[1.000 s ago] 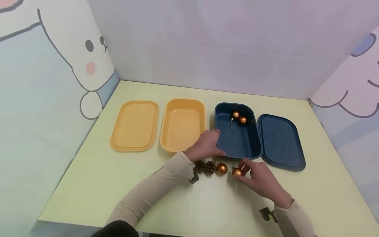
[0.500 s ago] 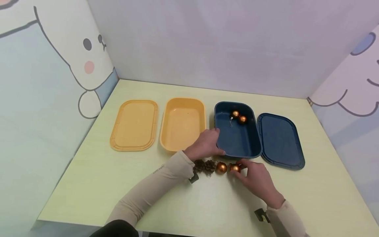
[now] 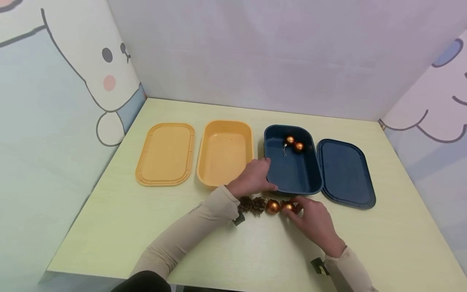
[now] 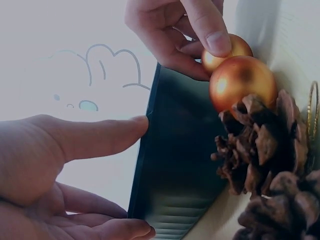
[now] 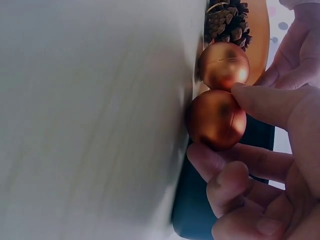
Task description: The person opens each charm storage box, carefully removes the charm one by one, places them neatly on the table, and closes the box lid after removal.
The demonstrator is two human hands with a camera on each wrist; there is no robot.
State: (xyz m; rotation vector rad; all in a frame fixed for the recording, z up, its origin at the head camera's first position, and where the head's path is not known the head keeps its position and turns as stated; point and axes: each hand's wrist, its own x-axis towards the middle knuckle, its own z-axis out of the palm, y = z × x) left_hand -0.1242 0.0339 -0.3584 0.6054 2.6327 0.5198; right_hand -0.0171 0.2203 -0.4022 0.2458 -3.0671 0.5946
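In the head view my left hand (image 3: pixel 254 177) rests at the near left corner of a dark blue plastic box (image 3: pixel 292 174). Its thumb and fingers lie fairly straight against the rim. Two copper-coloured Christmas baubles (image 3: pixel 298 147) lie inside the box near its back. My right hand (image 3: pixel 314 219) pinches another shiny bauble (image 5: pixel 216 120) between thumb and fingers, on the table in front of the box. That one touches a neighbouring bauble (image 3: pixel 273 207). To the left of these, two brown pine cones (image 3: pixel 258 205) continue the row, partly behind my left sleeve.
A yellow box (image 3: pixel 224 156) with nothing visible inside stands left of the blue one. Its yellow lid (image 3: pixel 166 154) lies further left. The blue lid (image 3: pixel 346 174) lies right of the blue box. A pale wall (image 3: pixel 255 52) bounds the table's back.
My right hand has slid the pinched bauble a little to the left, closing the gap to the neighbouring bauble. My left hand stays at the blue box's corner.
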